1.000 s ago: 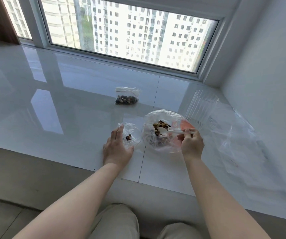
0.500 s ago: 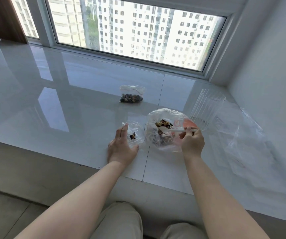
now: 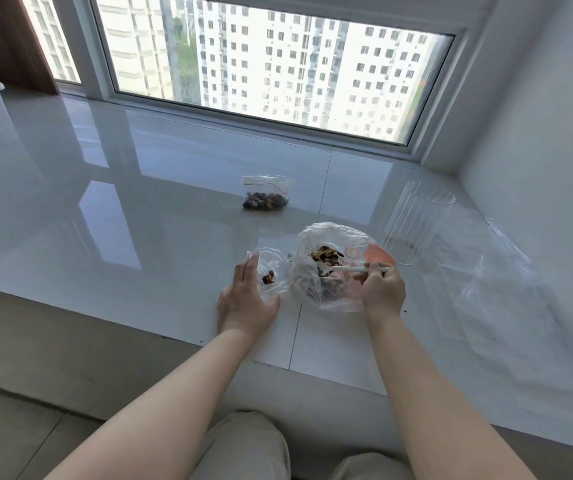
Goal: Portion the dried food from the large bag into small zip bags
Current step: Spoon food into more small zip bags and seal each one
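Likely to spill onto the sill [image 3: 174, 209] near its front edge: spoon [image 3: 354, 269] pinched in right hand [image 3: 382, 289], left hand [image 3: 247, 299] flat (fingers straight) beside floppy small zip bag [image 3: 271, 271].

Spoon [image 3: 354, 269] bowl buried in food [image 3: 326, 256]
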